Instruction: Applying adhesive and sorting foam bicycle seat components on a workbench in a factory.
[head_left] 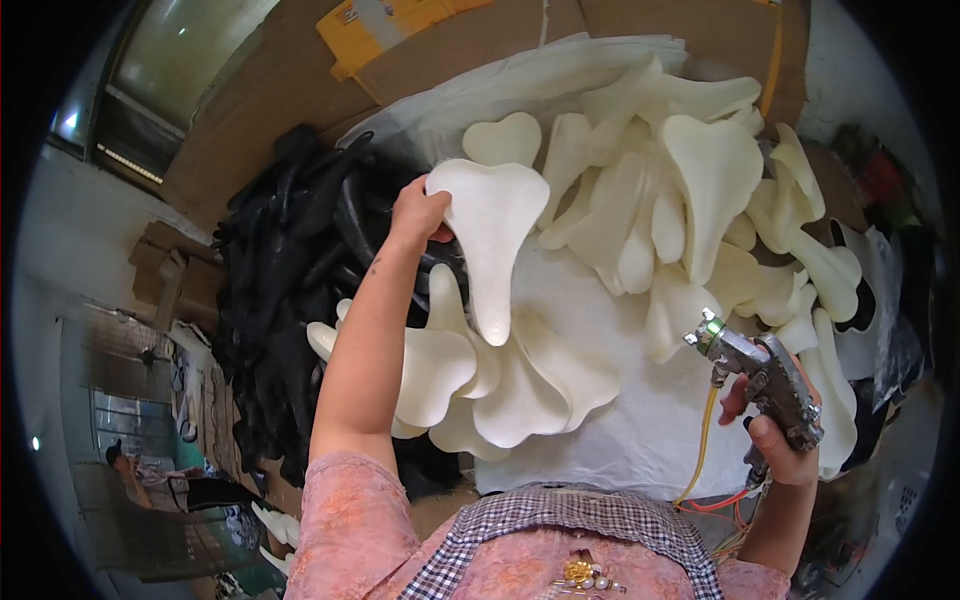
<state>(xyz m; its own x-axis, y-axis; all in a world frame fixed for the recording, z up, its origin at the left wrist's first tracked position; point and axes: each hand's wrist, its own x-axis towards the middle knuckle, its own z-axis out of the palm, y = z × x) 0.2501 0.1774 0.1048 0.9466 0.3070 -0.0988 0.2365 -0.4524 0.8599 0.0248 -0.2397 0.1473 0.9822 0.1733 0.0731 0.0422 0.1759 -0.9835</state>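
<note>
My left hand [418, 212] grips the wide end of a white foam bicycle saddle pad [490, 220] by its left edge, fingers partly hidden beneath it. The pad's narrow nose points toward me, over a cluster of similar cream saddle pads [530, 395]. At the right, my right hand [775, 430] is wrapped around a metal spray gun [765, 380] whose nozzle points up and to the left. A yellow hose [700, 450] and a red hose [722, 503] run down near the gun.
A large heap of cream saddle pads [640, 200] lies at the far right on a white sheet [620, 450]. Black saddle covers [290, 250] are piled on the left. Cardboard [260, 120] walls the far side. Another person [165, 485] is in the distance at lower left.
</note>
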